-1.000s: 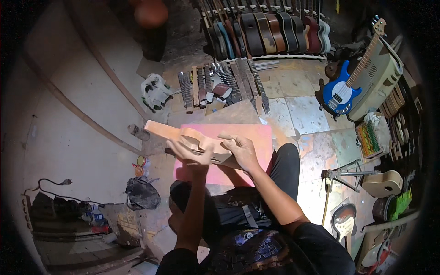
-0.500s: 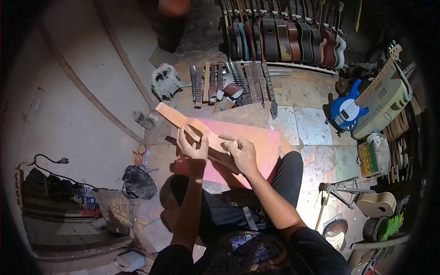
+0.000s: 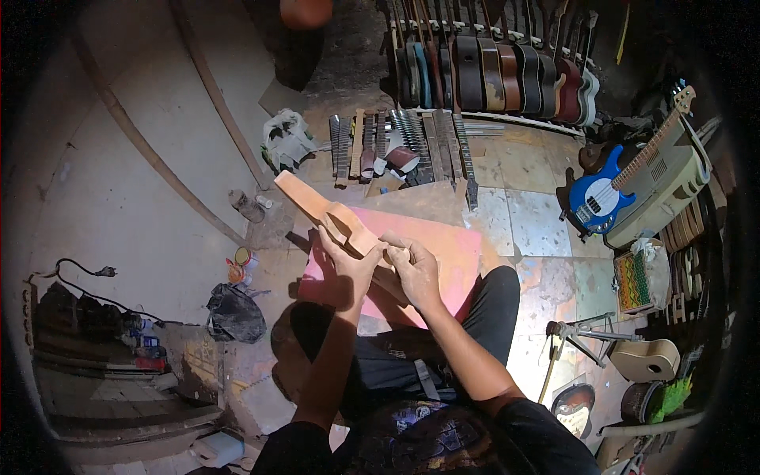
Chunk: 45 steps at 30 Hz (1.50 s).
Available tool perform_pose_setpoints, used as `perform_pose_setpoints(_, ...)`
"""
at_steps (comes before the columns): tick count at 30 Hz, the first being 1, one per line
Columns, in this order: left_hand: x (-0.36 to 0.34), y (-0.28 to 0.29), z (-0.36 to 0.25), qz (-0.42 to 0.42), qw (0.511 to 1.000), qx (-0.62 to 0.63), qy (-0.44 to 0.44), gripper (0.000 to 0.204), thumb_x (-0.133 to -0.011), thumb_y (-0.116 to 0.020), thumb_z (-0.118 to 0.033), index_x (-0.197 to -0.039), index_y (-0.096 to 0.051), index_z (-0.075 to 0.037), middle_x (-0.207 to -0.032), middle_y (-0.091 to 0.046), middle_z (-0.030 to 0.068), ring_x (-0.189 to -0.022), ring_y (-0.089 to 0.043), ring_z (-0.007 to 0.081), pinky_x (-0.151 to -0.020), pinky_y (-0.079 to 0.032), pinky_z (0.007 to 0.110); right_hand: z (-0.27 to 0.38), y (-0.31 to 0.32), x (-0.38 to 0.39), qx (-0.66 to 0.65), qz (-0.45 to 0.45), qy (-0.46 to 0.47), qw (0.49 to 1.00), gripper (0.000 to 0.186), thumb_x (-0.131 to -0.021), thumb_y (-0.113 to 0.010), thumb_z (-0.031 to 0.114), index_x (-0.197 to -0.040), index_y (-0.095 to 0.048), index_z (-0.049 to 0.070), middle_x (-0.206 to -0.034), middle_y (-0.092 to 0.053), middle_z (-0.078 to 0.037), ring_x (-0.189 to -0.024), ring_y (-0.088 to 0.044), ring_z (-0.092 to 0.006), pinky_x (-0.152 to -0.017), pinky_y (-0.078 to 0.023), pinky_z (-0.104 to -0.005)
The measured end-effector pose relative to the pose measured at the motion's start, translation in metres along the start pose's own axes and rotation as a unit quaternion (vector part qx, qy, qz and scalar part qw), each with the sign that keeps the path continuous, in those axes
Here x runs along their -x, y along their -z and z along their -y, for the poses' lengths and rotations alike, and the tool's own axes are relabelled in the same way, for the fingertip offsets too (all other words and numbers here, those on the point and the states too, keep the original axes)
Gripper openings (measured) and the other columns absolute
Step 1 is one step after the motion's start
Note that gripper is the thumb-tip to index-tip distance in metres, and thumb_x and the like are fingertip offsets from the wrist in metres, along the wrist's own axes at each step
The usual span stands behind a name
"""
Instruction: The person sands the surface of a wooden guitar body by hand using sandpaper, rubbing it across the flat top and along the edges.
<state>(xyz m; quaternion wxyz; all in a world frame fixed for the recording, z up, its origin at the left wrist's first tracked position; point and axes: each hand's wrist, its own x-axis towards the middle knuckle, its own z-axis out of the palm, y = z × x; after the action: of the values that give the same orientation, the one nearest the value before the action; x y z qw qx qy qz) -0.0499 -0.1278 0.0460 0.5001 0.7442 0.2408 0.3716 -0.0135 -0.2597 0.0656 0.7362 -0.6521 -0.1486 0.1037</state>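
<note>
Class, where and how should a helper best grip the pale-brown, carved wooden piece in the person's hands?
Probably by the piece's long straight arm, from the far left: it juts free and looks narrow enough to wrap, while the left hand and right hand occupy the curved wider part.

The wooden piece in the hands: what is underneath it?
A pink board shows on both sides of the wooden piece; the part directly beneath is covered, so whether they touch cannot be told.

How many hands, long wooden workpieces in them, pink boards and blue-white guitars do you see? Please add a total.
Hands: 2 (left hand, right hand)
Long wooden workpiece: 1
Pink board: 1
Blue-white guitar: 1
Total: 5
</note>
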Motion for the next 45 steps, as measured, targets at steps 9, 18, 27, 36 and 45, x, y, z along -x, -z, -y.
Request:
perform_pose_setpoints(9, -0.012, 0.011, 0.023, -0.022, 0.998, -0.053, 0.017, 0.067, -0.091, -0.073, -0.008, -0.146, -0.038, 0.007, -0.143, -0.048, 0.0223, -0.135, -0.049, 0.0288, -0.110, -0.042, 0.040, 0.001, -0.006, 0.007, -0.029, 0.019, -0.041, 0.999, 0.034, -0.101, -0.065, 0.019, -0.128, -0.067, -0.001, -0.103, -0.071, -0.006, -0.088, -0.063, -0.0090, -0.079, -0.051, -0.0261)
perform_pose_setpoints(18, 0.043, 0.011, -0.006, 0.073, 0.978, 0.012, -0.194, 0.087, -0.085, -0.077, -0.026, -0.151, -0.030, 0.006, -0.148, -0.039, 0.0284, -0.133, -0.048, 0.0385, -0.109, -0.041, 0.047, -0.003, -0.015, 0.016, -0.124, 0.079, -0.067, 0.987, 0.040, -0.108, -0.052, 0.029, -0.134, -0.063, 0.000, -0.110, -0.067, -0.003, -0.091, -0.059, -0.0092, -0.079, -0.050, -0.0263)
perform_pose_setpoints(27, -0.002, 0.013, 0.018, 0.041, 0.903, -0.297, -0.307, 0.042, -0.063, -0.095, -0.021, -0.084, -0.064, -0.003, -0.093, -0.063, 0.0062, -0.090, -0.063, 0.0192, -0.072, -0.051, 0.036, -0.062, -0.002, -0.012, -0.342, 0.087, -0.176, 0.919, 0.041, -0.110, -0.046, 0.032, -0.124, -0.064, -0.001, -0.096, -0.071, -0.010, -0.068, -0.064, -0.0141, -0.072, -0.058, -0.0312)
perform_pose_setpoints(36, -0.044, 0.041, 0.033, 0.139, 0.982, -0.034, 0.125, 0.026, -0.076, -0.079, -0.006, -0.098, -0.064, -0.003, -0.068, -0.065, 0.0036, -0.068, -0.062, 0.0096, -0.069, -0.054, 0.034, -0.191, 0.041, 0.019, 0.056, 0.097, -0.243, 0.964, 0.039, -0.106, -0.050, 0.029, -0.124, -0.065, -0.002, -0.081, -0.065, -0.010, -0.070, -0.068, -0.0182, -0.069, -0.057, -0.0334)
perform_pose_setpoints(45, -0.087, 0.029, 0.058, 0.055, 0.993, -0.058, -0.082, 0.068, -0.075, -0.083, -0.010, -0.131, -0.048, 0.000, -0.107, -0.066, 0.0112, -0.095, -0.065, 0.0216, -0.084, -0.053, 0.035, -0.200, 0.060, 0.021, 0.262, 0.091, -0.113, 0.954, 0.039, -0.098, -0.052, 0.010, -0.136, -0.062, 0.009, -0.123, -0.066, -0.025, -0.118, -0.062, -0.0389, -0.102, -0.048, -0.0435)
